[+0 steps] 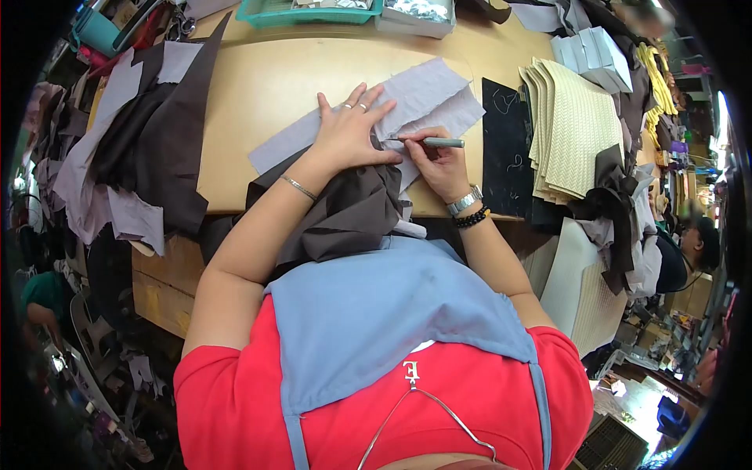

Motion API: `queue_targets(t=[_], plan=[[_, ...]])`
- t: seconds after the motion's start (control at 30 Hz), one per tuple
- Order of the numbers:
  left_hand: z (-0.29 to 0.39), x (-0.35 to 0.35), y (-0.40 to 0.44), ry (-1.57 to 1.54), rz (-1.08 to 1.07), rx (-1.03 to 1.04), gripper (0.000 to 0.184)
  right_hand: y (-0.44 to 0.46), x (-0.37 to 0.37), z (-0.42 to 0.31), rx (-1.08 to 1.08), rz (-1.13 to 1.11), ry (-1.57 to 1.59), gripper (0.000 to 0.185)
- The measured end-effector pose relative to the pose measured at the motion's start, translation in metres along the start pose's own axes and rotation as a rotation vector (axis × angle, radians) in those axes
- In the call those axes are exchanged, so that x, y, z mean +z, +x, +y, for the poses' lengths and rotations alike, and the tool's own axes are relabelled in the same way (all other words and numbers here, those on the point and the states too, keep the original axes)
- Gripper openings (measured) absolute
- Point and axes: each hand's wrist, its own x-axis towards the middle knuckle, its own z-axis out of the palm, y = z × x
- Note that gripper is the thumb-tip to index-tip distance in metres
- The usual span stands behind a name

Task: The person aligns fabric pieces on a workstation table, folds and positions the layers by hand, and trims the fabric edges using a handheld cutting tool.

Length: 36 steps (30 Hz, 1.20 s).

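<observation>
My left hand [354, 135] lies with its fingers spread on light grey cloth [427, 88], pressing it against the wooden table. Dark brown cloth [352, 207] is bunched under my left wrist and hangs over the near table edge. Between the fingers of my right hand [440, 171] is a grey-green pen [445, 142]. Its tip points left and meets the cloth beside my left thumb; whether it leaves a mark is too small to tell. A fold in the grey cloth rises just beyond the tip.
To the right lie a black board [501, 149] with chalk-like marks and a stack of cream textured sheets [572, 129]. White boxes [593, 59] stand behind them. Brown and grey cloth [157, 133] covers the left side. A teal basket [313, 16] is at the back; a person [689, 251] is at right.
</observation>
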Motion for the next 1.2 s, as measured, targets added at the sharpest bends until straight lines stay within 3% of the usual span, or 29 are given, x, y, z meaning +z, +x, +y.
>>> queue_targets(t=[0.57, 0.8, 0.93, 1.2], plan=[[-0.001, 0.004, 0.0, 0.008, 0.029, 0.006, 0.098, 0.003, 0.001, -0.005, 0.076, -0.102, 0.037, 0.01], [-0.002, 0.002, 0.001, -0.002, 0.012, 0.004, 0.099, 0.007, -0.002, 0.005, 0.113, 0.129, 0.193, 0.011], [-0.001, 0.001, 0.001, -0.004, 0.011, 0.004, 0.099, 0.005, -0.002, 0.006, 0.045, 0.037, 0.058, 0.012], [-0.001, 0.002, 0.0, -0.011, 0.016, 0.002, 0.098, 0.006, -0.001, 0.007, 0.034, 0.056, 0.013, 0.013]])
